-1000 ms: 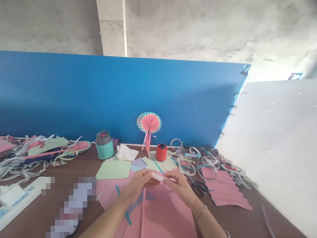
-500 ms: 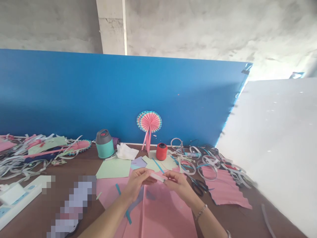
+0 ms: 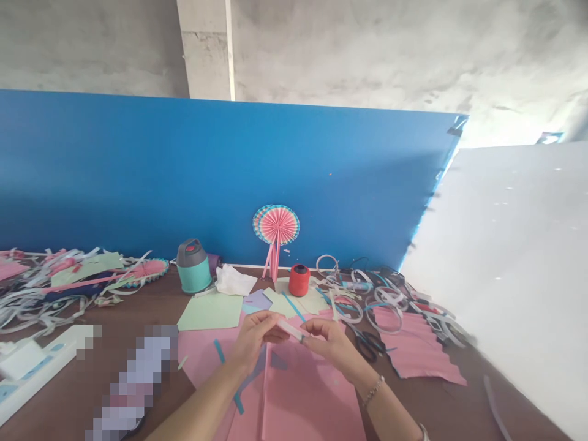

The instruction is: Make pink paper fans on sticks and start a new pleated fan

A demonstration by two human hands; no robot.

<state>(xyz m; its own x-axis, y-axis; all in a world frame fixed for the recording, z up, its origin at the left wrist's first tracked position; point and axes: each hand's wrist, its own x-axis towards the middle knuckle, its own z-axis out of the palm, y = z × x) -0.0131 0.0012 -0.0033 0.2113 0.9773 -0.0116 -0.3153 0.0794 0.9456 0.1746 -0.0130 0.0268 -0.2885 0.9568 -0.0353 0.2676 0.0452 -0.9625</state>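
A pixelated patch (image 3: 135,380) hides something beside the pink sheet (image 3: 307,404), which the bottom edge cuts off.

The narrow pale pink folded paper strip (image 3: 290,329) is a short, flat bar that looks whitish along its upper face. It is held clear of the table and slants slightly down towards the right. Its left end is pinched in the fingertips of the left hand (image 3: 254,344) and its right end in those of the right hand (image 3: 329,346), above a large pink paper sheet (image 3: 307,398) lying flat with a lengthwise crease.
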